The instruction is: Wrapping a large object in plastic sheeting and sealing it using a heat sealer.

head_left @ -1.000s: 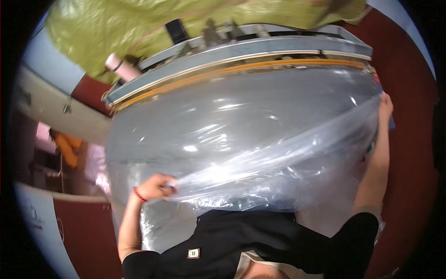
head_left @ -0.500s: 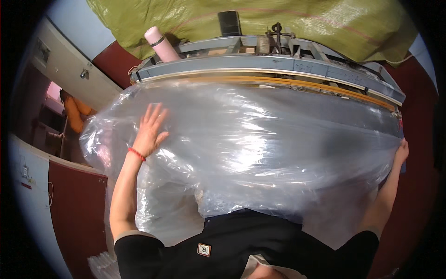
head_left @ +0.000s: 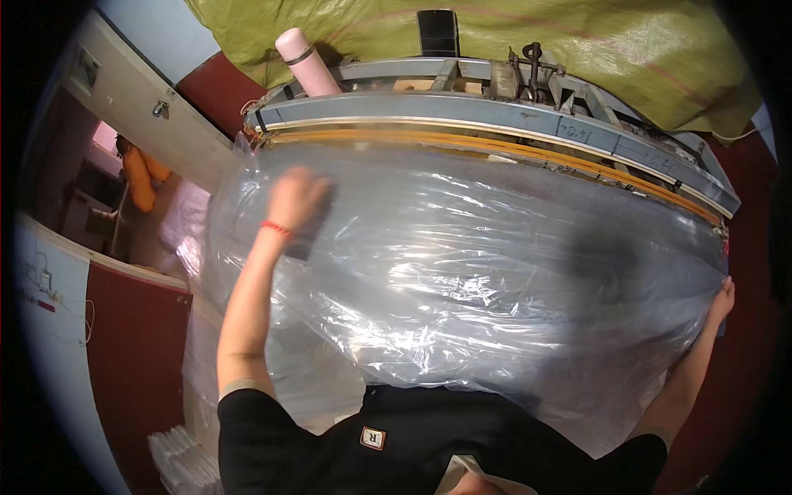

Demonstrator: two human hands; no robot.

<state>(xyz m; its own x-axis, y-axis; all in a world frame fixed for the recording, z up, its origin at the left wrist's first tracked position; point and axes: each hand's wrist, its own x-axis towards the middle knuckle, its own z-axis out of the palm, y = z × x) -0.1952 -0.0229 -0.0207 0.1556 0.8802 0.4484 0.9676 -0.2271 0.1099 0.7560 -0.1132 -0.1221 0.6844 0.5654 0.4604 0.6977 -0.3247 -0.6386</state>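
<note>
A wide, crinkled clear plastic sheet [head_left: 462, 272] spreads in front of me, reaching from the metal frame down to my shirt. At its right edge, my right hand [head_left: 724, 299] has its fingers closed on the plastic. My left hand [head_left: 297, 198], with a red bead bracelet at the wrist, is over the upper left part of the sheet. Motion smears its fingers, so I cannot make out their pose or whether they touch the plastic.
Beyond the sheet runs a long grey metal frame [head_left: 429, 106] with an orange strip [head_left: 470, 142] along it. A pink bottle [head_left: 307, 64] stands behind it at the left. Folded plastic [head_left: 183, 462] lies at lower left. Through the doorway, a person in orange [head_left: 140, 180] shows.
My left hand has moved up and to the right, and its spread fingers have drawn in. The left side of the sheet lies flatter. My right hand keeps its grip on the edge.
</note>
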